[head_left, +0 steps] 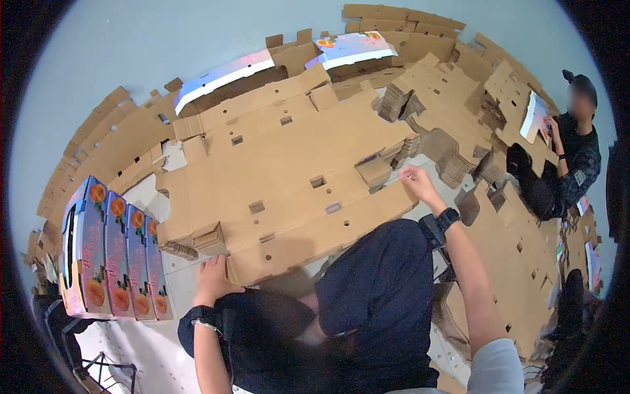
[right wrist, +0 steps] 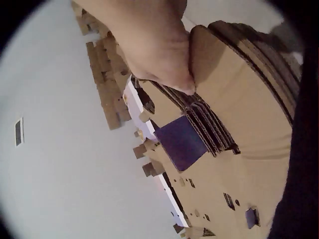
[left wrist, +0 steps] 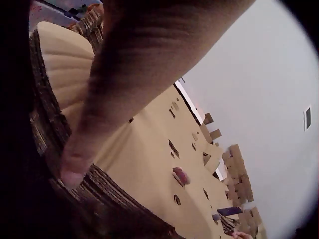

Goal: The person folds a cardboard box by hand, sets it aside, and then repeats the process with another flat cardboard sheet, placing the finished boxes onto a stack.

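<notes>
A broad stack of flat, die-cut cardboard sheets (head_left: pixel 282 157) lies before the seated person. At its near left corner rests the left hand (head_left: pixel 215 282), thumb extended; the left wrist view shows a digit of this hand (left wrist: pixel 134 74) against the layered sheet edges (left wrist: pixel 114 191). The right hand (head_left: pixel 420 184), loosely bent, is at the stack's right end. In the right wrist view the right hand (right wrist: pixel 154 55) has a fingertip touching the layered edges (right wrist: pixel 212 127), near a purple flap (right wrist: pixel 182 144). Its other fingers are mostly hidden.
Several printed peach boxes (head_left: pixel 92 256) stand upright at left. Cardboard with printed panels (head_left: pixel 223 79) lines the wall behind. More cardboard stacks (head_left: pixel 446 98) lie at back right and right (head_left: pixel 505 262). Another person (head_left: pixel 577 151) sits at far right, handling a printed piece (head_left: pixel 535 118).
</notes>
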`<state>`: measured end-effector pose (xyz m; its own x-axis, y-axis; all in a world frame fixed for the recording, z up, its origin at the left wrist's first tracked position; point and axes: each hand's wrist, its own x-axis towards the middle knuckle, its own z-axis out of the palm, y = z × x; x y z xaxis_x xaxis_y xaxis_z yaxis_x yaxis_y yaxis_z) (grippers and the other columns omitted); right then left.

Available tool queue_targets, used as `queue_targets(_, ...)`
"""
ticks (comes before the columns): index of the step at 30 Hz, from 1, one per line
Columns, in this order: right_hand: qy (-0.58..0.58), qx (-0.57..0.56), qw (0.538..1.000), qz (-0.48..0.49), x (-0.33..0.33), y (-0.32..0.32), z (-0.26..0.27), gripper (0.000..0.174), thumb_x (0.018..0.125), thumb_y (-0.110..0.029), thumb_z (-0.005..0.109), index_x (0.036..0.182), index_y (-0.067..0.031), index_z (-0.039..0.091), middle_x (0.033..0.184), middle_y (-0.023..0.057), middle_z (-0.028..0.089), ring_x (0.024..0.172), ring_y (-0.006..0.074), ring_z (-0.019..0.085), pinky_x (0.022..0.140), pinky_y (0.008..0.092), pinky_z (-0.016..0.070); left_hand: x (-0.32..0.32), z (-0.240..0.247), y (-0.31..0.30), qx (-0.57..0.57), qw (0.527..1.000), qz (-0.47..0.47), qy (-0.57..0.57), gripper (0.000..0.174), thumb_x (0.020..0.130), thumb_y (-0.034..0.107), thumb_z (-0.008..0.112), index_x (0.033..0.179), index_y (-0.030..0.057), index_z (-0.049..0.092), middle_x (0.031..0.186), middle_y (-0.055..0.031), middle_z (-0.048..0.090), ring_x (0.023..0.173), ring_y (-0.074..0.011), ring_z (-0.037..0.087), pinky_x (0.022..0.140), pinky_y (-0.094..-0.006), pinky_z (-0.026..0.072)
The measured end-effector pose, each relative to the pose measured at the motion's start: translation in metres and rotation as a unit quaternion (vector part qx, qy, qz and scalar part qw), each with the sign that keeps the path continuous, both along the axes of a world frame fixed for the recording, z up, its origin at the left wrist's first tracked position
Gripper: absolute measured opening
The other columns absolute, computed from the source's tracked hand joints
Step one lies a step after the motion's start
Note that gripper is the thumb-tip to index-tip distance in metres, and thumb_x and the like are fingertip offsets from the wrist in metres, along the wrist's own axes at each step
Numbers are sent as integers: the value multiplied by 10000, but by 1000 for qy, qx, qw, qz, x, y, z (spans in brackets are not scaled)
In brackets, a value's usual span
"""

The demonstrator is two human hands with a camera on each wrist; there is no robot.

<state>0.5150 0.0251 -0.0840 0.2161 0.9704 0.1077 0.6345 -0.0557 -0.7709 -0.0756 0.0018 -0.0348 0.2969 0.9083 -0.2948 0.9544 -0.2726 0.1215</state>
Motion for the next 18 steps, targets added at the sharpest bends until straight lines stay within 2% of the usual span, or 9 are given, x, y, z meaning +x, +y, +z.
queue_targets(5, -68, 23, 997, 11, 6, -17, -25, 364, 878, -358, 614, 1064, -44, 621, 1044, 145, 641, 963, 192, 598, 846, 319, 467, -5, -12, 6, 21, 1000, -21, -2, 1032, 381, 447, 880, 1237, 63, 450, 1173, -121, 504, 1182, -313, 454, 986, -466, 341)
queue_targets(7, 147, -169, 971, 85, 10, -18, -27, 447, 928, -421, 507, 1212, -79, 560, 1265, 137, 543, 1143, 207, 502, 943, 348, 409, -4, -10, 9, -24, 999, -8, 29, 1050, 366, 452, 882, 1236, 55, 447, 1213, -138, 477, 1220, -327, 413, 990, -466, 331)
queue_targets(8, 148, -169, 971, 87, 17, -17, -24, 447, 928, -421, 507, 1212, -79, 560, 1265, 137, 543, 1143, 207, 502, 943, 348, 409, -2, -9, 9, -23, 999, -6, 30, 1050, 366, 452, 882, 1236, 55, 447, 1213, -138, 477, 1220, -327, 413, 990, -466, 331)
queue_targets(10, -97, -232, 955, 156, 33, 3, -20, 471, 955, -445, 430, 1261, -102, 534, 1290, 150, 533, 1186, 263, 492, 982, 361, 388, -3, -7, 8, -52, 998, 17, 18, 1062, 364, 425, 889, 1246, 42, 439, 1233, -151, 463, 1240, -344, 387, 1016, -465, 311)
queue_targets(11, -270, -329, 885, 188, 7, 14, 39, 494, 908, -359, 491, 1303, -62, 486, 1248, 179, 550, 1126, 354, 531, 967, 413, 413, -3, -7, 7, -55, 998, 19, 23, 1062, 364, 425, 889, 1246, 42, 439, 1233, -151, 463, 1240, -344, 387, 1016, -465, 311)
queue_targets(13, -342, -59, 922, 172, -21, 6, 93, 504, 858, -279, 539, 1309, -66, 474, 1256, 179, 538, 1148, 374, 502, 981, 432, 397, 4, -10, 9, -54, 997, 34, 46, 1074, 361, 392, 896, 1259, 32, 430, 1252, -152, 451, 1251, -354, 372, 1037, -469, 294)
queue_targets(15, -353, 67, 930, 75, -68, 13, 136, 499, 825, -225, 566, 1291, -65, 485, 1293, 161, 513, 1180, 349, 482, 995, 451, 376, 3, -13, 13, -68, 996, 40, 46, 1079, 362, 379, 898, 1267, 32, 423, 1259, -154, 445, 1254, -354, 369, 1045, -471, 287)
queue_targets(16, -356, 67, 929, 74, -87, 20, 150, 499, 825, -225, 566, 1291, -65, 485, 1293, 161, 513, 1180, 349, 482, 995, 451, 376, 3, -13, 14, -80, 995, 48, 46, 1085, 362, 367, 900, 1274, 31, 417, 1266, -156, 439, 1257, -354, 365, 1052, -473, 280)
queue_targets(18, -371, 281, 882, 72, -114, 30, 167, 422, 837, -215, 543, 1231, -65, 523, 1323, 146, 489, 1209, 326, 460, 1012, 474, 351, 5, -8, 13, -77, 995, 43, 42, 1085, 366, 368, 900, 1277, 33, 414, 1266, -158, 439, 1255, -356, 367, 1052, -476, 280)
